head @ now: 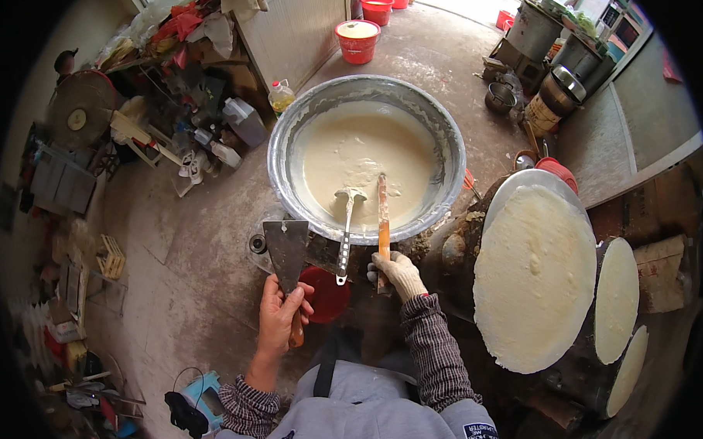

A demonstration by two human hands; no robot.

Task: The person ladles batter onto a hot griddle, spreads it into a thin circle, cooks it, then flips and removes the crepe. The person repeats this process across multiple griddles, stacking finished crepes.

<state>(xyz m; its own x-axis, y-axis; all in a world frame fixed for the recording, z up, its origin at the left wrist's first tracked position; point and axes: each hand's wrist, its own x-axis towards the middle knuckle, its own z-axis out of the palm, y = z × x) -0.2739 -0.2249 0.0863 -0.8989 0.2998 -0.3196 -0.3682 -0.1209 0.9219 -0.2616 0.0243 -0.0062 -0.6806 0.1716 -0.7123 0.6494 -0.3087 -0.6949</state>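
My left hand [282,313], bare, grips the wooden handle of a wide metal scraper [286,246], blade upward, left of a large metal basin [276,159]. My right hand [400,273], in a pale knit glove, holds a flat wooden stick [383,212] whose far end reaches into the basin over creamy batter [366,144]. Between the hands a ladle [345,242] with a black-and-white handle leans on the basin's rim, its head coated in batter. To the right, a large round sheet of pale batter [535,284] covers a round griddle, whose grey edge [503,193] shows at the top.
Two more pale rounds [617,301] [628,371] lie on cylindrical stoves at the far right. A red bucket [357,48] stands beyond the basin, an oil bottle [281,98] beside it. A red round object [324,294] is below the basin. Pots [501,97] and cluttered shelves flank the floor.
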